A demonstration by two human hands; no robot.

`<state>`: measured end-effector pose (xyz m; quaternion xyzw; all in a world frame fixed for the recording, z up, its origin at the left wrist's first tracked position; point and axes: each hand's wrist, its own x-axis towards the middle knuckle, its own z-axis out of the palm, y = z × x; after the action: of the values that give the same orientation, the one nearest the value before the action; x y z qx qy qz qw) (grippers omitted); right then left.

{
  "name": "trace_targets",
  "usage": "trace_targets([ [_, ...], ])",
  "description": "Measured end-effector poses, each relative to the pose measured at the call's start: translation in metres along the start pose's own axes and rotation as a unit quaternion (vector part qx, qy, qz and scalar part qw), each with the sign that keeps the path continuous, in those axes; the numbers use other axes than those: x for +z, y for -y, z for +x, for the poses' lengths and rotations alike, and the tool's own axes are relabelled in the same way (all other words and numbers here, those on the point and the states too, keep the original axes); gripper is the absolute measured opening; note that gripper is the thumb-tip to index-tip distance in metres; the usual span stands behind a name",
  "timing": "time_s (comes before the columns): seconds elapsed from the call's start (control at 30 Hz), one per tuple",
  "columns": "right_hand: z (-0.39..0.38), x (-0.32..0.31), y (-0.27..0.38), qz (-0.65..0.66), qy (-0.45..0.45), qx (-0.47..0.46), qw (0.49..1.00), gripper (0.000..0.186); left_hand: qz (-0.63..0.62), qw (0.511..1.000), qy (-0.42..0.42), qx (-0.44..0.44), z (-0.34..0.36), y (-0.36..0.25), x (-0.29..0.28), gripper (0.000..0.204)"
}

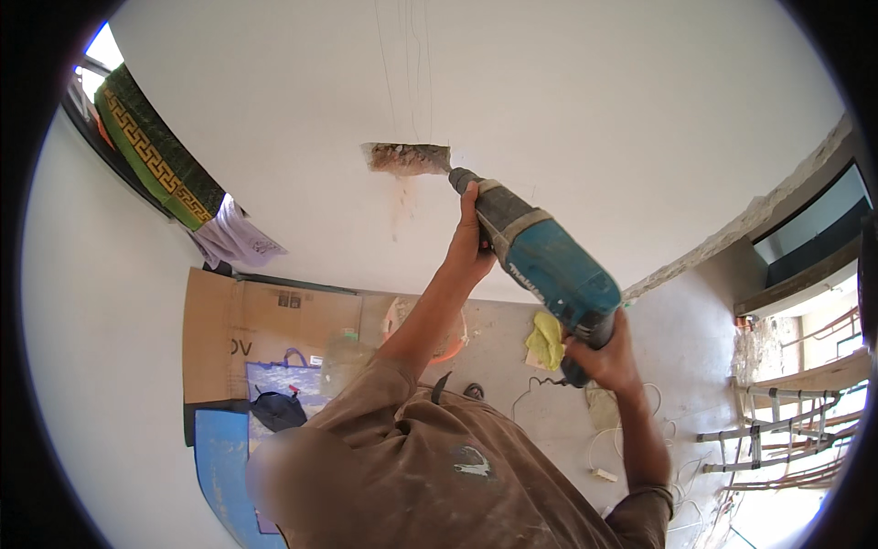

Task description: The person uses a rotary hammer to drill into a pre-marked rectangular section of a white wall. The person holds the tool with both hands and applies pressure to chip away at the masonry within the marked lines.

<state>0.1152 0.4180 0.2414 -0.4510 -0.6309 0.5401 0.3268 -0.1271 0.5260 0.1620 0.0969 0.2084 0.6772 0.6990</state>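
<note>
A teal and black rotary hammer drill point(558, 265) slants across the middle, its nose up and to the left. The bit's tip meets the right end of a rough, chipped-out slot point(409, 159) in the white wall point(594, 101). My left hand point(473, 242) grips the front of the drill just behind the chuck, thumb along its side. Around the rear handle my right hand point(608, 355) is closed. Reddish dust streaks the wall below the slot, and thin lines run up the wall above it.
Flattened cardboard point(274, 320), a blue sheet point(222, 457) and a dark cap-like item point(278, 409) lie at lower left. An orange-rimmed bucket point(453, 343) and yellow cloth point(546, 340) sit below the wall. White cables point(604, 448) trail over the floor; a ladder point(777, 425) is at right.
</note>
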Motion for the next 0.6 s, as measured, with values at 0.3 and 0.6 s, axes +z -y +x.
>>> trace_targets([
  [0.3, -0.104, 0.083, -0.076, 0.115, -0.048, -0.027, 0.992, 0.092, 0.130, 0.986, -0.046, -0.089, -0.085, 0.010, -0.036, 0.066],
  [0.6, -0.100, 0.097, -0.088, 0.088, -0.098, -0.013, 0.991, 0.086, 0.167, 0.980, -0.029, -0.103, -0.070, 0.010, -0.033, 0.065],
])
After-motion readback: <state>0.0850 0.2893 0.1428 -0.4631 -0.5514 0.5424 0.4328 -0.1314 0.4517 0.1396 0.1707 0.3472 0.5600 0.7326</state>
